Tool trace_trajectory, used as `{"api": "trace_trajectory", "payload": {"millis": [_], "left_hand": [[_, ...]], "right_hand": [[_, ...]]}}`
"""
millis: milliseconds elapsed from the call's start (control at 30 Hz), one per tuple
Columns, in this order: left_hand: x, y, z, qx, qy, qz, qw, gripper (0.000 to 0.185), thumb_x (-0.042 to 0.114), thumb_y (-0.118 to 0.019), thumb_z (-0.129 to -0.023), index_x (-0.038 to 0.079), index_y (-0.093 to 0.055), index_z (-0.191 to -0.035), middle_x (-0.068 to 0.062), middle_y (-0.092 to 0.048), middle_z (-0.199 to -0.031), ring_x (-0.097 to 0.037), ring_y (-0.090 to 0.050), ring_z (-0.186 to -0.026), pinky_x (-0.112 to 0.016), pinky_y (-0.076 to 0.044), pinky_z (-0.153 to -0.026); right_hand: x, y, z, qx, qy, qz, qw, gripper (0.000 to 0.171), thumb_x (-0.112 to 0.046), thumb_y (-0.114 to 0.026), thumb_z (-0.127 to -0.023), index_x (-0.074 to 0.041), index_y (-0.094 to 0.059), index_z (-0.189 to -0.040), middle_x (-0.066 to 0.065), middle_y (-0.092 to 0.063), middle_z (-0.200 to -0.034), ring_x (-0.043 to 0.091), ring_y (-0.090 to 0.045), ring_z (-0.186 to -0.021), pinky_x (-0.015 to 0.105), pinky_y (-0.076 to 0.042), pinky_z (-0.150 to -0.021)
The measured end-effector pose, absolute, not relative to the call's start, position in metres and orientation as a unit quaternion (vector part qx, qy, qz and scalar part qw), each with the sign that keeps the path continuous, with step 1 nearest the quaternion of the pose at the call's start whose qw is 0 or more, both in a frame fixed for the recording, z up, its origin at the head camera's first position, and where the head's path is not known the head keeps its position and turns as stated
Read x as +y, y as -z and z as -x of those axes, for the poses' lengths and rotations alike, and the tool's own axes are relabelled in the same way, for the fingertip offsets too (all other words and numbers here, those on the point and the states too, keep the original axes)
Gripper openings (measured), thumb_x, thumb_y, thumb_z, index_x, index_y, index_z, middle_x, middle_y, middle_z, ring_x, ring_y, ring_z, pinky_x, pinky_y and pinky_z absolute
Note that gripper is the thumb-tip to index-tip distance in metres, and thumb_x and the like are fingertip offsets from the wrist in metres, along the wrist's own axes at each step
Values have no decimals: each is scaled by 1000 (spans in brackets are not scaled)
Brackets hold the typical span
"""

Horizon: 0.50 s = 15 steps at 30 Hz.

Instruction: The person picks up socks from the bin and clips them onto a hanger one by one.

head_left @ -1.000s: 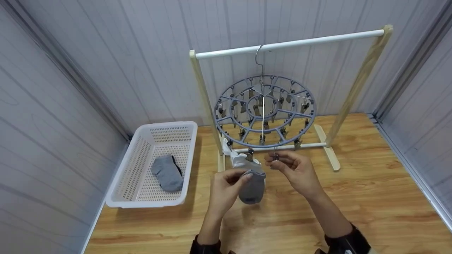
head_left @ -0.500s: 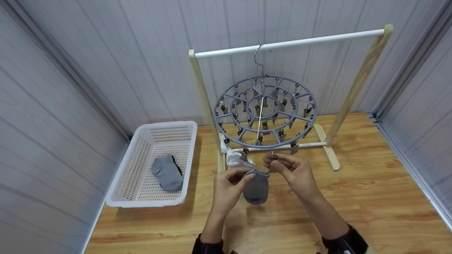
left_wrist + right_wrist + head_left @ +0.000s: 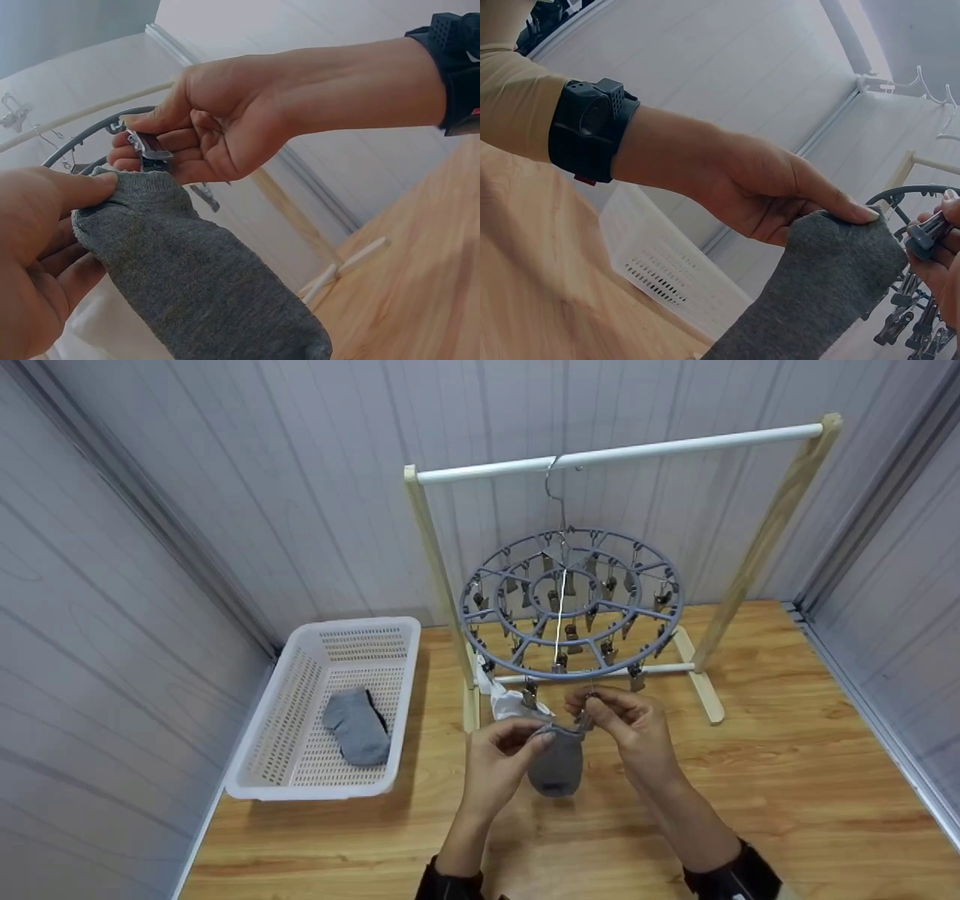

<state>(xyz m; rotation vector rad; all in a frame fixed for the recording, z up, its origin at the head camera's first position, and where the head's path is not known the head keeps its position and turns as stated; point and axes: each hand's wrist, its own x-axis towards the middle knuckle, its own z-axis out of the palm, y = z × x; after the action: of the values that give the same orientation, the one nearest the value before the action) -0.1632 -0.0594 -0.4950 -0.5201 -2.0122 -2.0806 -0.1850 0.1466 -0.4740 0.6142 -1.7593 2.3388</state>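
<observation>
Both forearms extend forward from the near edge of the head view, converging. Left hand [image 3: 504, 756]: palm turned inward, thumb and index finger pinched together on the cuff of a grey knitted sock [image 3: 556, 765], remaining fingers curled beneath. Right hand [image 3: 628, 729]: raised slightly higher, thumb and forefinger pinching a small metal clip [image 3: 152, 145]. Each wrist carries a black strap-mounted device [image 3: 591, 129].

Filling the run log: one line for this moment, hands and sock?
left hand: pinches grey sock cuff | right hand: squeezes hanger clip at the cuff | white sock: clipped on round hanger | basket: one grey sock
</observation>
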Motion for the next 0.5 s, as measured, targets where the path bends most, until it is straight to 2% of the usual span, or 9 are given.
{"api": "trace_trajectory", "payload": {"millis": [300,400,500], "left_hand": [[-53,499,164,-666,712,186,121,11,4,-81,-93,-1,-80,-103,-12,-79,-99,-20,-76,-86,-35,-64,-78],[-53,500,165,-663,712,189,132,11,3,-81,-92,-2,-80,-103,-13,-79,-100,-21,-77,-87,-36,-64,-78],[-52,500,165,-663,710,191,140,11,3,-82,-92,-1,-80,-102,-13,-79,-100,-21,-77,-87,-36,-64,-78]], "right_hand": [[144,473,183,-576,-796,-182,52,22,4,-61,-104,21,-63,-116,13,-79,-109,25,-78,-102,35,-61,-89],[144,473,183,-578,-796,-171,47,22,3,-62,-104,21,-64,-116,13,-79,-109,25,-77,-102,34,-61,-89],[143,474,183,-584,-793,-167,46,21,3,-62,-104,21,-64,-115,14,-79,-108,25,-77,-101,30,-61,-83]]}}
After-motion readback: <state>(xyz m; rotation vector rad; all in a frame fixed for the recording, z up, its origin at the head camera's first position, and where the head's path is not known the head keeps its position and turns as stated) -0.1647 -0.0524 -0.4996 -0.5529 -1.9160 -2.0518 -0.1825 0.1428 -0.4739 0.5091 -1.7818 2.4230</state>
